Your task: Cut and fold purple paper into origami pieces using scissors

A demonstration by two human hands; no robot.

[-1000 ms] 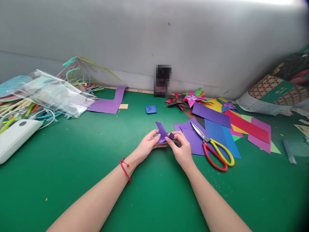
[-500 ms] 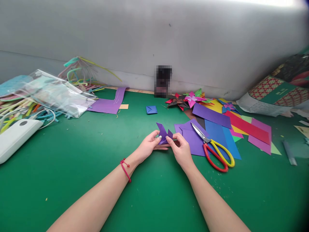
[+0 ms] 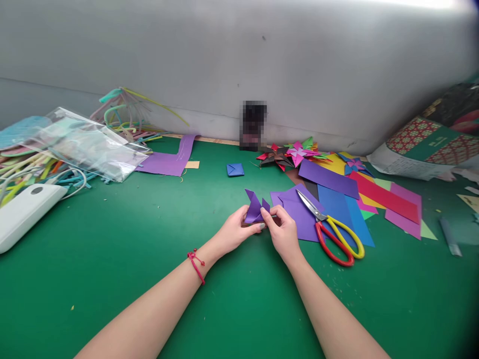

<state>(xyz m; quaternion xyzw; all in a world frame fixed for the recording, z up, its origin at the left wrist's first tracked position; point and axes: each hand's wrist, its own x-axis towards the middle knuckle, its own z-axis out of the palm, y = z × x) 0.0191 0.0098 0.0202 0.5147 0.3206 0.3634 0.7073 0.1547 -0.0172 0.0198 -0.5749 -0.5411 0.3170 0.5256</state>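
Between both hands is a small folded piece of purple paper (image 3: pixel 253 209), with two pointed flaps standing up. My left hand (image 3: pixel 234 232) grips its left side and lower edge, the thumb stretched along the front. On the right, my right hand (image 3: pixel 281 230) pinches the paper between thumb and fingers. Just right of that hand lie purple sheets (image 3: pixel 305 230), and scissors (image 3: pixel 326 219) with one red and one yellow handle rest on them. Behind the hands a small folded blue paper (image 3: pixel 235 170) lies flat on the green table (image 3: pixel 239 304).
Folded paper flowers (image 3: pixel 298 153) and coloured sheets (image 3: pixel 402 212) spread over the back right. A bent purple strip (image 3: pixel 164 163) is at the back left, beside a clear plastic bag (image 3: pixel 101 144), pipe cleaners (image 3: pixel 119 117) and a white device (image 3: pixel 30 214). A grey wall (image 3: pixel 187 55) closes off the back.
My left thumb has slid down and right, from the paper's face to its lower edge. The purple paper has shifted slightly right. My right hand keeps its pinch.
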